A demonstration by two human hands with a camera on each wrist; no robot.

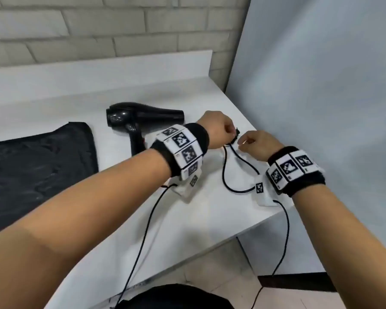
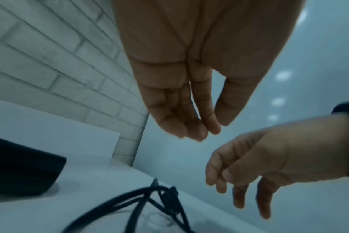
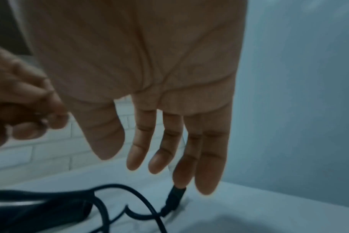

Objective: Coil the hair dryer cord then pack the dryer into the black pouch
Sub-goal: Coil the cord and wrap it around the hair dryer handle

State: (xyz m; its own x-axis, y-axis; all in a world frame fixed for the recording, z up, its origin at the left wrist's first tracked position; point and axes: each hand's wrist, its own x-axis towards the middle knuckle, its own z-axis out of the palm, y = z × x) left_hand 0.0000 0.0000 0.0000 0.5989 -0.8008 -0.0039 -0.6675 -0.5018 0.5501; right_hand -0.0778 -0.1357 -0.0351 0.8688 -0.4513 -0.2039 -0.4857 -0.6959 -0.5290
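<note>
We hold both the left hand [image 1: 216, 127] and right hand [image 1: 257, 143] relaxed and empty above the cord [image 1: 228, 166] and its plug [image 3: 174, 199] on the desk [image 1: 54, 103], right of the dryer [image 1: 140, 118] and pouch [image 1: 38, 157].

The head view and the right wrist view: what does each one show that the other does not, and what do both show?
Only the head view shows the black pouch, the whole hair dryer and both wristbands. Only the right wrist view shows the right hand from the palm side, fingers straight, one fingertip touching the plug. Both show the cord, the white table and the left hand.
</note>
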